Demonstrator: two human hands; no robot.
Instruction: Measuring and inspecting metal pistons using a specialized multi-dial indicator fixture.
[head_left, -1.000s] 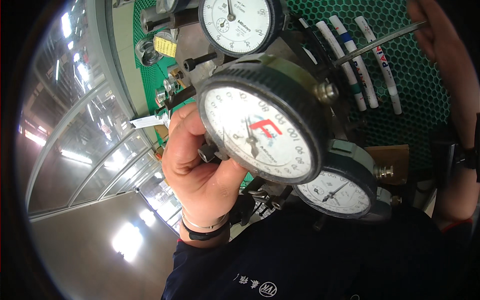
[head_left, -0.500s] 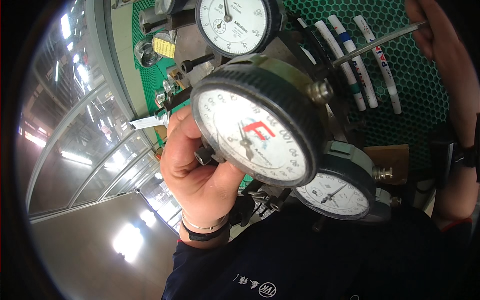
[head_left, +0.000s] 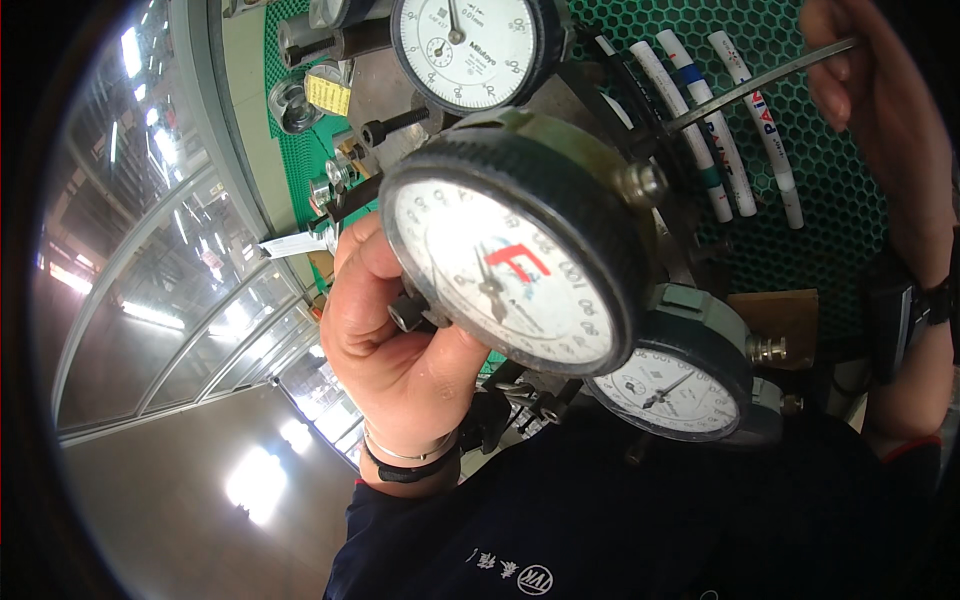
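Note:
A large dial gauge (head_left: 545,310) with a black rim and a red mark on its white face fills the middle. My left hand (head_left: 400,345) is closed at its lower left edge, fingers curled partly behind it, beside a black socket-head screw (head_left: 405,312). At the upper right, my right hand (head_left: 870,100) has its bent fingers at the end of a long metal hex key (head_left: 765,83). The key slants down left to the metal fixture behind the gauge, where its far end is hard to make out.
Other dial gauges stand above (head_left: 465,50) and at the lower right (head_left: 670,390). Several white paint markers (head_left: 755,130) lie on the green honeycomb mat (head_left: 830,200). A yellow label (head_left: 328,92) and small metal parts (head_left: 292,105) are at the upper left, beside a window frame (head_left: 235,150).
My right hand has shifted slightly left, and its fingers hang lower around the hex key's end. My left hand and the gauges look almost unmoved.

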